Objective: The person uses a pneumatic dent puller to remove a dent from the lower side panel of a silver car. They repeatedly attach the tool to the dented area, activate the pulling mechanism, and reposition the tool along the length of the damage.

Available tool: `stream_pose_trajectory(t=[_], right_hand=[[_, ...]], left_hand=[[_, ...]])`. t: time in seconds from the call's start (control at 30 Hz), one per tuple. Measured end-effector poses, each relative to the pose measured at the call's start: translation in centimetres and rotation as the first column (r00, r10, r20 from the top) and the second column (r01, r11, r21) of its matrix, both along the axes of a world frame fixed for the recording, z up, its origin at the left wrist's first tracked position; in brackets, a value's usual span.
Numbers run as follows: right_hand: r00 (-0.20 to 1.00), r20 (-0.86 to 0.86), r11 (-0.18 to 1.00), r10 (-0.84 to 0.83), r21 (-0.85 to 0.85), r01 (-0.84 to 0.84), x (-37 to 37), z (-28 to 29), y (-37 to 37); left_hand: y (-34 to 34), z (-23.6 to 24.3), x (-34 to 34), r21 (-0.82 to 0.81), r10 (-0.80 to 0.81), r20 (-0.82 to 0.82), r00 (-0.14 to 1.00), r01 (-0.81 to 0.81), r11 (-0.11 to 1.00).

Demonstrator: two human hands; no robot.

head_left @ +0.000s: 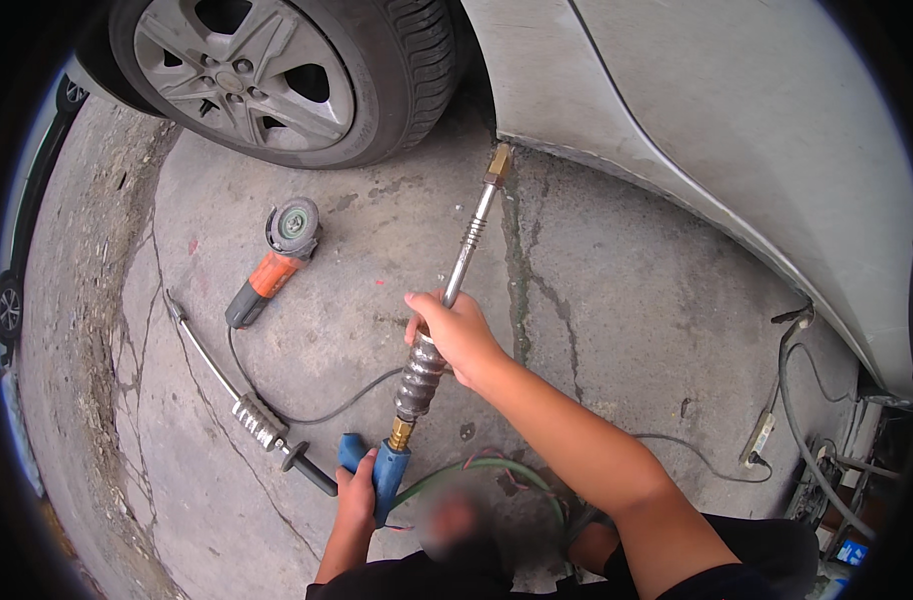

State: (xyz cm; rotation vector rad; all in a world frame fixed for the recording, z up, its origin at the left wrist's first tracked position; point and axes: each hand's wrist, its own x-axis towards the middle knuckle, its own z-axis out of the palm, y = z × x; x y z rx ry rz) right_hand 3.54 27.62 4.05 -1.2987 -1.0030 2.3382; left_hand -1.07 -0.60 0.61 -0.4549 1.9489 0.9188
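"Where was the tool (461, 272)?"
"Left hand (355, 495) gripped its blue handle (389, 480); right hand (455, 338) clasped the ribbed weight (419, 385) beyond those fingers."
"Risk?"
"Pinching threatened (my guess) if the weight slipped back toward them."

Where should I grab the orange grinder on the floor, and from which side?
Likely by the narrow body of the orange grinder, palm down, from the person's side. Its rear end lies toward the person and its disc at the far end; avoid the cord at the rear.
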Motion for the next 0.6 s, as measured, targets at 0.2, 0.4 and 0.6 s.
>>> stream_pose_trajectory(t=[0.2,0.4,0.6], right_hand=[[0.932,-0.250,0.893,-0.261,-0.430,0.135,-0.8,0.2,3.0],[0.450,-0.866,0.807,-0.219,-0.420,-0.416,1.4,-4.6,5.2],[0.899,0.020,0.873,-0.438,-0.232,0.430,1.2,0.3,0.8]], left_hand=[[-0.8,-0.1,0.0,-0.019,-0.007,-0.016,1.000,0.006,1.000],[0.2,-0.6,0.5,0.034,-0.101,0.038,0.994,0.100,0.994],[-0.8,0.1,0.4,-0.046,-0.062,-0.017,0.998,0.062,0.997]])
